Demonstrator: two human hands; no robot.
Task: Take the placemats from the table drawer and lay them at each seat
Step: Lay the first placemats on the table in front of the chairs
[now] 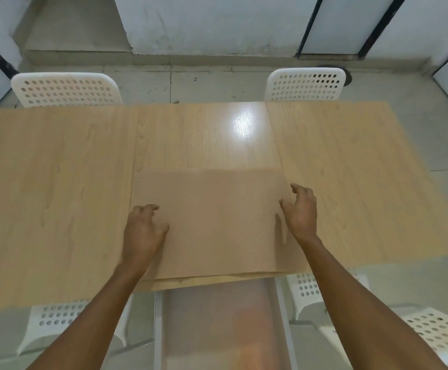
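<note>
The pulled-out drawer with pale grey metal sides point(282, 311) stands open under the near edge of the light wooden table point(57, 182), below and between the two forearms. Inside it lies a blurred brownish sheet; I cannot tell if it is more placemats or only the bottom of the drawer.

On the table, directly between the two hands, lies a stack of thin tan rectangular placemats point(217, 222) with a fine woven pattern. Its near edge reaches the table edge above the drawer, and there the edges of some lower sheets show a little.

The left hand point(144, 231) lies on the left border of the stack, with the fingers bent and the fingertips touching the top mat. It encloses nothing. The right hand point(301, 212) is at the right border, fingers loosely curved, the thumb touching the mat edge. Whether it pinches the edge I cannot tell.

Beyond the hands, behind the far table edge, stand two white plastic chairs with perforated backs point(68, 89). Two more of these chairs point(436, 332) are near the forearms, on both sides of the drawer.
</note>
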